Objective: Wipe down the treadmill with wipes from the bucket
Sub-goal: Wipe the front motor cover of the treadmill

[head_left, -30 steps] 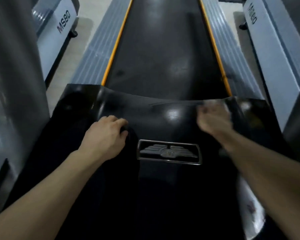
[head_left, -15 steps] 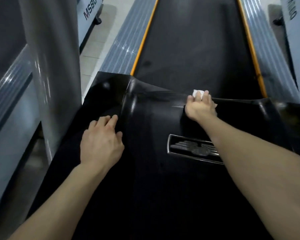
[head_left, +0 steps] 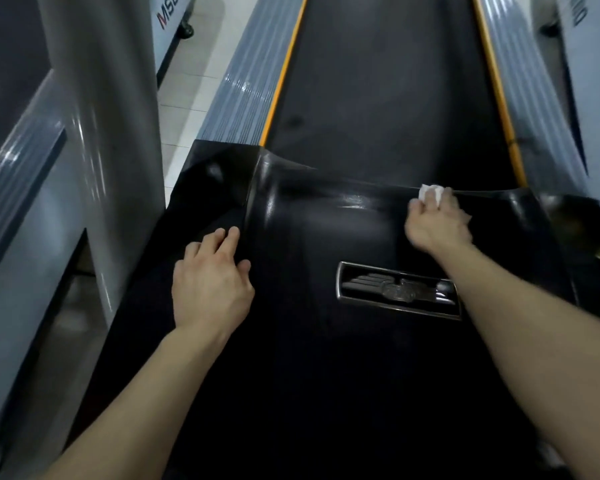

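Note:
The treadmill's glossy black motor cover point(head_left: 326, 237) fills the lower part of the view, with a chrome winged emblem point(head_left: 399, 291) set into it. Beyond it runs the black belt point(head_left: 388, 81) between orange stripes and grey side rails. My right hand point(head_left: 437, 223) presses a crumpled white wipe point(head_left: 430, 194) against the cover's far edge, right of centre. My left hand point(head_left: 212, 282) rests flat on the cover's left side, fingers spread, holding nothing. The bucket is not in view.
A grey upright post point(head_left: 108, 133) and slanted handrail point(head_left: 18, 174) stand close on the left. Neighbouring treadmills point(head_left: 170, 15) flank both sides, with tiled floor point(head_left: 187, 98) between. A grey side panel point(head_left: 575, 81) runs along the right.
My right hand with the wipe swept left along the cover's far edge, then slid back to the right. The view has swung left and my left hand has flattened on the cover.

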Demonstrator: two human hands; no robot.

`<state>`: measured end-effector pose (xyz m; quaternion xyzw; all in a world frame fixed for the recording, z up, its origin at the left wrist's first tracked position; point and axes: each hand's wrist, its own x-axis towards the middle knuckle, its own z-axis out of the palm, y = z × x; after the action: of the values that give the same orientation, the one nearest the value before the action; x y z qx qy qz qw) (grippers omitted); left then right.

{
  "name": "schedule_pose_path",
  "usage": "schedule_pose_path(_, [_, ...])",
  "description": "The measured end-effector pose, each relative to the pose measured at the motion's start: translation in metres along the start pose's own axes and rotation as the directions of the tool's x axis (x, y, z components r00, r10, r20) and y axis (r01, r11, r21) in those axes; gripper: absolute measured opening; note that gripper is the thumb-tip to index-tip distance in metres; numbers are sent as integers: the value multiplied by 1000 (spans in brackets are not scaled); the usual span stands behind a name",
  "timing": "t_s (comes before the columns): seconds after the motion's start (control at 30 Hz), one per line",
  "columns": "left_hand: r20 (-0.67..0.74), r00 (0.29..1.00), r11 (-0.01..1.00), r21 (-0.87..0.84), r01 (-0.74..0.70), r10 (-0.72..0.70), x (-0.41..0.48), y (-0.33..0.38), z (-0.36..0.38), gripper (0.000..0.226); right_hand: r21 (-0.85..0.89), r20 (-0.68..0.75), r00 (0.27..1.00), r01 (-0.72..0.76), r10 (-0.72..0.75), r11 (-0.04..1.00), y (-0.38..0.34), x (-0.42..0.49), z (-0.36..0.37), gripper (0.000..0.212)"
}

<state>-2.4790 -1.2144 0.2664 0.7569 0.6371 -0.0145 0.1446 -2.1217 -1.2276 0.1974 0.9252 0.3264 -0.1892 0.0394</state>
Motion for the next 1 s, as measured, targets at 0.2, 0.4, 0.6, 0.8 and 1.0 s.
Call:
schedule_pose_path(0.2, [-5,1000,1000,10,-11,11,3,-5,5,62,99,19,638,765,-769,637,-147,-132,39,64])
schedule_pose_path(0.4, [4,1000,1000,-3,-8,8,1,-2,3,61,-110,-27,915,398,-403,911,19,-70,5,78])
schedule_pose_path(0.6, [72,997,1000,-14,-14,15,6,-10,5,62,14,31,644,764,-764,645,-101,-188,31,63])
schedule_pose_path(0.8, [103,991,993,-88,-76,85,-41,-15,-14,57,-139,-58,891,439,-450,888,27,-127,-1,59])
schedule_pose_path(1.0, [-4,993,991,-63,-121,121,-125,-18,-13,47,114,-70,691,722,-719,683,-63,-238,31,58])
